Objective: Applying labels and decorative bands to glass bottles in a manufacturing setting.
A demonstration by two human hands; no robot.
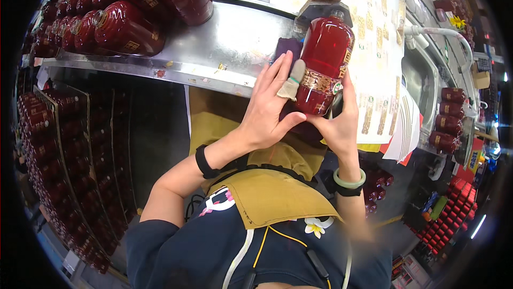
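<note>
Left hand (267, 104) and right hand (339, 120) clamp dark red glass bottle (326, 56); likely pressing gold label band (319, 81); smooth flat from centre, no creases.

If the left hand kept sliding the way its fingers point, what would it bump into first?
The left hand already lies on the red bottle, fingers pointing up and right. Going on, it would probably meet the dark purple cloth beside the bottle, then the metal bench. Depth is hard to judge.

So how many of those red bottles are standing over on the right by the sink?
4 red bottles show clearly by the sink: one at top, then two more, and the lowest. More may be hidden behind them.
</note>
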